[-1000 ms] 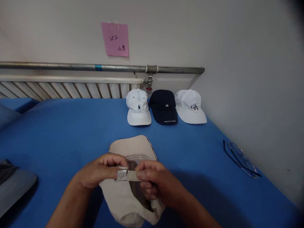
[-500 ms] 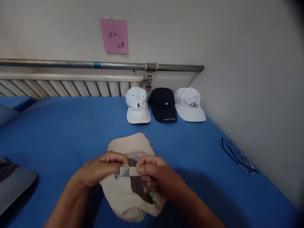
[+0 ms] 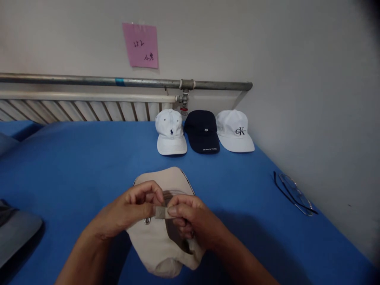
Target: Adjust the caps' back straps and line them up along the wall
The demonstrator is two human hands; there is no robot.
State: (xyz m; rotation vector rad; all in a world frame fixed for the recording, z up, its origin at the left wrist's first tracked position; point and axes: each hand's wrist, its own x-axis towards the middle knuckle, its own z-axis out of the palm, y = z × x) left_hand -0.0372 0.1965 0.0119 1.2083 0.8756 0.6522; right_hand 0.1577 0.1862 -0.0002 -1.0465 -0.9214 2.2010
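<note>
Left hand (image 3: 130,209) and right hand (image 3: 190,219) pinching beige cap (image 3: 162,245) strap buckle (image 3: 162,212), behind: white cap (image 3: 235,130) lettered "GK", pink note (image 3: 140,45) reading "252"

A plain workroom, more a sorting or packing station than a home. A blue-covered table (image 3: 74,158) stands against a bare wall. At 12 o'clock three caps (image 3: 204,130) sit in a neat row. At 11 o'clock a radiator (image 3: 83,111) and steel pipe (image 3: 118,82) run below a handwritten pink note (image 3: 140,45).
</note>
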